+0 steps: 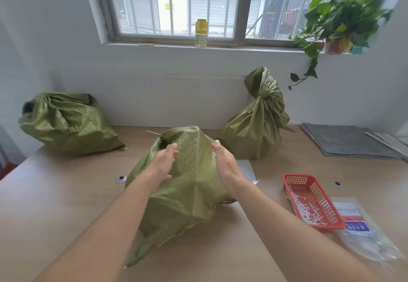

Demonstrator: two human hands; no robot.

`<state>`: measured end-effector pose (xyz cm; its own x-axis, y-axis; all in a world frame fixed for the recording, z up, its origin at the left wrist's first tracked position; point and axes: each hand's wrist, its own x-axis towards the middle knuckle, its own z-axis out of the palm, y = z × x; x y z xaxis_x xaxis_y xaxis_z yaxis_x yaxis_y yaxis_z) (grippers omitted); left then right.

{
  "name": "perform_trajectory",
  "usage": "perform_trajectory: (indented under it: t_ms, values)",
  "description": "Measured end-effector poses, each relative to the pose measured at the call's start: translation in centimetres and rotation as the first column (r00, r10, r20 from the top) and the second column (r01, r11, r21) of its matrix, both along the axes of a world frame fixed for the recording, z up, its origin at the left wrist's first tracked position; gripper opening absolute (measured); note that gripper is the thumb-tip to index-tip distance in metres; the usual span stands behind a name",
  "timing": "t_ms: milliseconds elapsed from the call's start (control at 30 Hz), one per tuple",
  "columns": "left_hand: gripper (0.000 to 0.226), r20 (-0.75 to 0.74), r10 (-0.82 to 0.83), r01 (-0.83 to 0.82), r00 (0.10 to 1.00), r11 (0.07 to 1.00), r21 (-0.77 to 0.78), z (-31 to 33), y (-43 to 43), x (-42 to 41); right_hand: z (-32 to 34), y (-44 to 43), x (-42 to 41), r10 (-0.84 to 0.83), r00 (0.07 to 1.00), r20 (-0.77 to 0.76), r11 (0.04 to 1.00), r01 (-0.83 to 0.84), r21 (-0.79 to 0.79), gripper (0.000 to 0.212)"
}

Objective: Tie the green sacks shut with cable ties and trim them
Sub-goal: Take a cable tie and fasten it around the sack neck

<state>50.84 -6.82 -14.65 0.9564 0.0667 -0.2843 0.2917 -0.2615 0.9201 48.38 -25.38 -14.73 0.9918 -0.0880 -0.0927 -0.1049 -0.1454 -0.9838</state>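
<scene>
No readable writing anywhere tbh. The clear packet (362, 228) next to the red basket (318, 191) has a red and blue label, but it's too blurry to make out, and so is the yellow bottle (201, 32) on the sill. The middle green sack (187, 193) sits mid-table (66, 204) with both hands up near its top. The left hand (164, 162) is at its left side, blurred, so I can't tell if it touches. The right hand (225, 162) lies flat against the right side. Fingers are loose and straightish, gripping nothing. The tied sack (256, 131) stands behind it on the right.
</scene>
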Motion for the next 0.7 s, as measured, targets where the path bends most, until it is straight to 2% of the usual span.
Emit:
perform_trajectory:
  t_ms: [167,367,700]
  values:
    - [0.048,0.03,-0.021,0.022,0.999,0.999,-0.037,0.0,-0.5,0.2,0.2,0.8,-0.6,-0.057,0.998,-0.007,0.998,0.057,0.031,0.057]
    - [0.045,0.028,-0.144,0.145,0.989,0.989,-0.033,-0.2,-2.8,-0.8,0.2,0.2,-2.5,-0.191,0.979,-0.068,0.979,0.194,0.054,0.061]
    - [0.048,0.006,-0.175,0.175,0.985,0.984,-0.023,-1.5,-11.3,-7.2,-2.0,-7.2,-8.5,-0.242,0.968,-0.072,0.966,0.248,0.077,0.058]
